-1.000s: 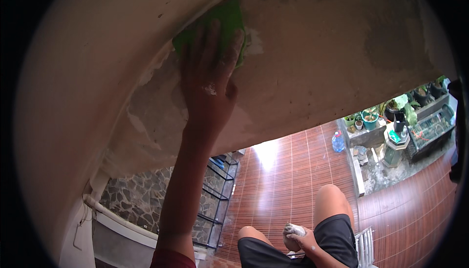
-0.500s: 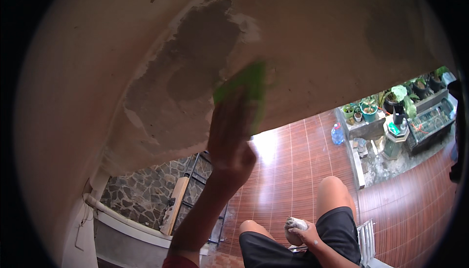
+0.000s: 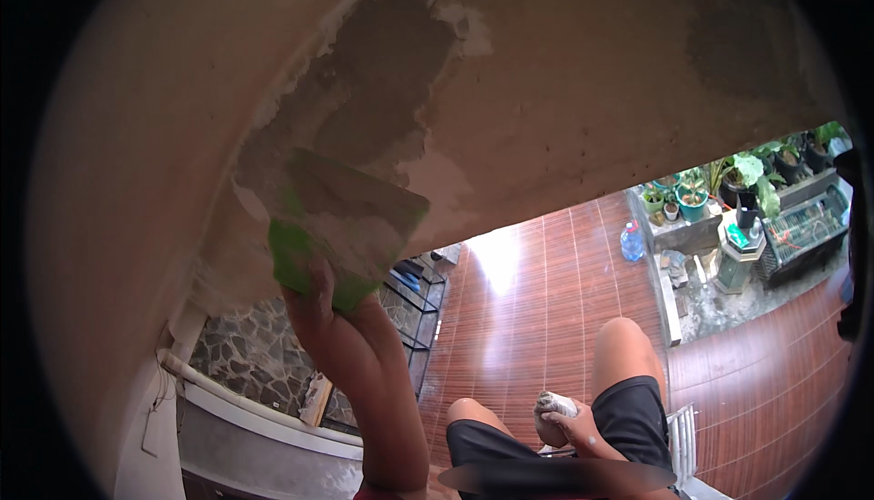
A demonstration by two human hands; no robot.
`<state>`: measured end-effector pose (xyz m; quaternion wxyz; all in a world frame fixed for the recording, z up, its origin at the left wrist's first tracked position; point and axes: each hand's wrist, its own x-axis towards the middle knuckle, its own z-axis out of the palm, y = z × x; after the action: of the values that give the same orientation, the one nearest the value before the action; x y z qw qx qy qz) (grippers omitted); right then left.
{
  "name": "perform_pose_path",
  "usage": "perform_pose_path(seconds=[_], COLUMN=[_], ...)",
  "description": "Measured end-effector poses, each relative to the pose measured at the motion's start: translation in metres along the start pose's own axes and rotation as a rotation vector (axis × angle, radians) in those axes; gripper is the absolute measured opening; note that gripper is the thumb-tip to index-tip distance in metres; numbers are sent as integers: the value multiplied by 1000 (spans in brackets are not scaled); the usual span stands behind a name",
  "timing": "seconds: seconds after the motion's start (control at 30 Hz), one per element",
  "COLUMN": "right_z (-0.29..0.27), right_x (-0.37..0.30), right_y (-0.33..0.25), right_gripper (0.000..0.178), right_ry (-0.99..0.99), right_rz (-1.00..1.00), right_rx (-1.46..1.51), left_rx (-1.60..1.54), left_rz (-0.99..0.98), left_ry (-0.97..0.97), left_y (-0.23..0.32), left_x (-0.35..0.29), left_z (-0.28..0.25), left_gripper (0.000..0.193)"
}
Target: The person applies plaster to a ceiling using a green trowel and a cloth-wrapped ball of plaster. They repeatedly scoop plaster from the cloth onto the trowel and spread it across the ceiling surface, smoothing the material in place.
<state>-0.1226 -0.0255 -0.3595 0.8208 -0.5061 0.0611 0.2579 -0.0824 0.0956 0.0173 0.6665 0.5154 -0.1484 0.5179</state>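
My left hand (image 3: 319, 304) is raised, its thumb and fingers closed round a thin green plastic putty spreader (image 3: 289, 254). The spreader's broad face shows, smeared with greyish-brown paste. Behind it is the overhead plaster surface (image 3: 564, 127), which carries a dark grey, ragged-edged patch (image 3: 382, 63) with pale flakes along its border. I cannot tell whether the spreader touches the surface. Low over my lap, my right hand (image 3: 575, 427) grips a whitish, smeared roll-like bundle (image 3: 555, 403); its exact kind is unclear.
Far below lies a reddish-brown striped tile floor (image 3: 537, 318). At right stand potted plants (image 3: 692, 199), a water bottle (image 3: 632, 242) and a wire crate (image 3: 806, 236). White metal rungs (image 3: 683, 441) show beside my leg. A black rack (image 3: 419, 318) and a low wall (image 3: 264, 427) are at left.
My left hand has moved left and slightly down with the spreader, which has turned so its smeared face shows. The right hand stays at my lap with the bundle.
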Motion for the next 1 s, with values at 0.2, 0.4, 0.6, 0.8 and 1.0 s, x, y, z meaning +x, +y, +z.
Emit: perform_pose_path(seconds=[0.2, 0.4, 0.6, 0.8, 1.0], right_z=[-1, -2, -3, -1, -12], right_x=[3, 4, 5, 4, 0], right_y=[4, 7, 7, 3, 7], right_gripper=[37, 37, 37, 37, 38], right_ry=[-24, -8, 1, -2, 1], right_rz=[-37, -18, -24, 0, 42], right_rx=[71, 40, 68, 45, -18], left_rx=[666, 880, 1097, 915, 882], left_rz=[307, 490, 484, 766, 665], left_ry=[259, 31, -148, -287, -490], left_y=[-22, -59, -91, -114, -104], left_x=[5, 12, 34, -20, -82], left_z=[21, 45, 75, 116, 118], left_gripper=[45, 50, 62, 76, 71])
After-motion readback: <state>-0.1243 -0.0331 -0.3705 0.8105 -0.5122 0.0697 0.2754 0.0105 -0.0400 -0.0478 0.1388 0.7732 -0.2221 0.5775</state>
